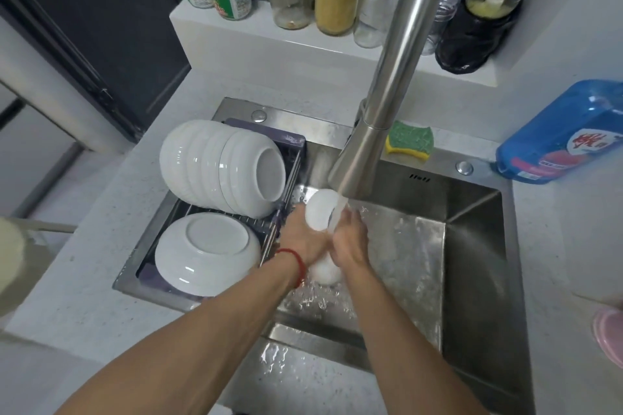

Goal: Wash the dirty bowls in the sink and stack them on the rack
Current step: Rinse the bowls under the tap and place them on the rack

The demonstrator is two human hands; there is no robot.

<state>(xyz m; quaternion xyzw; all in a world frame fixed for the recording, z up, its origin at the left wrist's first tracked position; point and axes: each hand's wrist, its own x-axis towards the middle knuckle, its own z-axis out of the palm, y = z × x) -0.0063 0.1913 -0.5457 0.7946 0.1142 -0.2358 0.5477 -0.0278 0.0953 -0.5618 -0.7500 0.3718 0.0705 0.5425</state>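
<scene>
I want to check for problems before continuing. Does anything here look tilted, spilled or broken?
Nothing looks broken or spilled. The stack of bowls lies tipped on its side on the rack, leaning toward the sink, so it might slide. Both hands hold a bowl under running water.

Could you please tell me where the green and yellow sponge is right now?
In the head view, the sponge lies on the sink's back ledge, just right of the faucet and left of the blue detergent bottle.

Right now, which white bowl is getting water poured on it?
The white bowl held by both hands, left hand and right hand, under the faucet. The stacked bowls and the upside-down bowl sit on the rack.
</scene>
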